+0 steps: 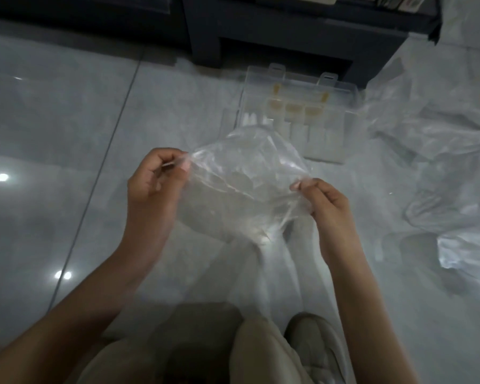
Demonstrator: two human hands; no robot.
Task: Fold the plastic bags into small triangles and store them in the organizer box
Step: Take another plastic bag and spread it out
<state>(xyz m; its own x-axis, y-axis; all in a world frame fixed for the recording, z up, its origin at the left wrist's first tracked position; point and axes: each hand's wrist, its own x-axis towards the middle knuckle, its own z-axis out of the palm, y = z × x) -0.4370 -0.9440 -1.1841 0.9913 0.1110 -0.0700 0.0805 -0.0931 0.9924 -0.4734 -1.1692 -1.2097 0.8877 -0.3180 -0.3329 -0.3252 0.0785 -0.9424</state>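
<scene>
Clear plastic bag (244, 184), crumpled and puffed up, is held above the grey tiled floor (67, 134) between both hands. The left hand (153, 187) pinches its upper left edge with curled fingers and thumb; the right hand (324, 206) pinches the right edge the same way. Beyond the bag, on the floor, lies the transparent organizer box (297, 106), open, with yellowish pieces in some compartments. A heap of more plastic bags (449, 173) lies to the right. Dark furniture (275, 31) stands behind the box
</scene>
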